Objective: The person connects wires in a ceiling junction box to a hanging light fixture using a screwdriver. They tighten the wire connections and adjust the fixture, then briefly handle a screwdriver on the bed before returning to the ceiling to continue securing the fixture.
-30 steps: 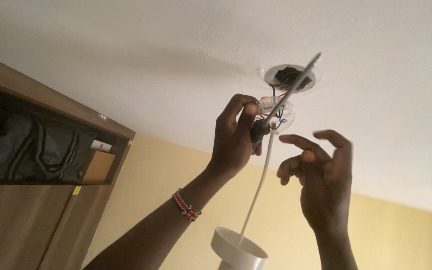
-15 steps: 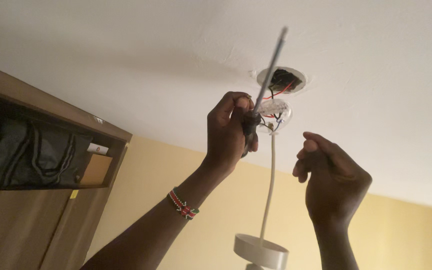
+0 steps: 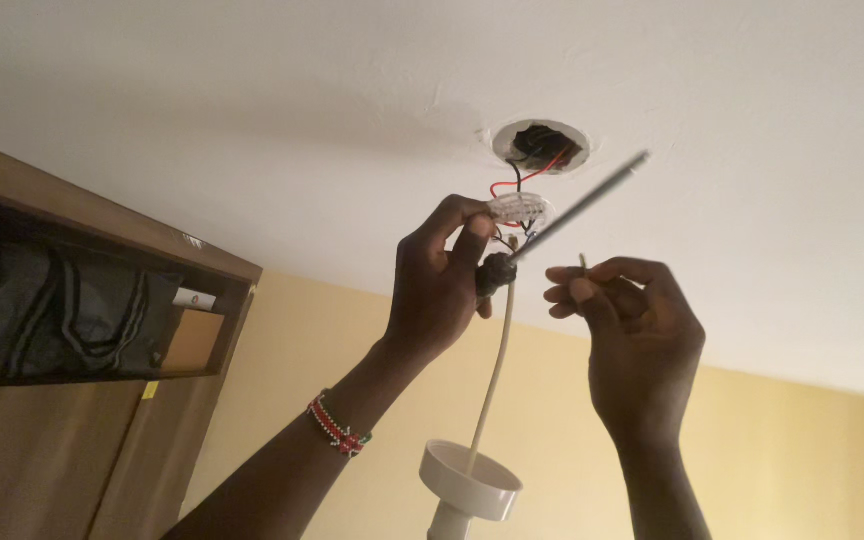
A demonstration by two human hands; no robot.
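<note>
1. Below the ceiling hole (image 3: pixel 540 146), our left hand (image 3: pixel 444 285) grips the screwdriver (image 3: pixel 562 220) and steadies the white terminal block (image 3: pixel 519 210), which hangs on its wires.
2. Our right hand (image 3: pixel 632 330) pinches a small screw (image 3: pixel 583 262) just beside it.
3. The cord (image 3: pixel 492 370) drops to the white lamp cover (image 3: pixel 470 480); a cupboard (image 3: pixel 92 300) stands well apart.

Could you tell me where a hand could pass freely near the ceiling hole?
Free: the bare ceiling left of the hole, and the gap between the cord and the right hand. Crowded: just under the hole, where wires, the white fitting, the left hand and the screwdriver bunch together.
</note>
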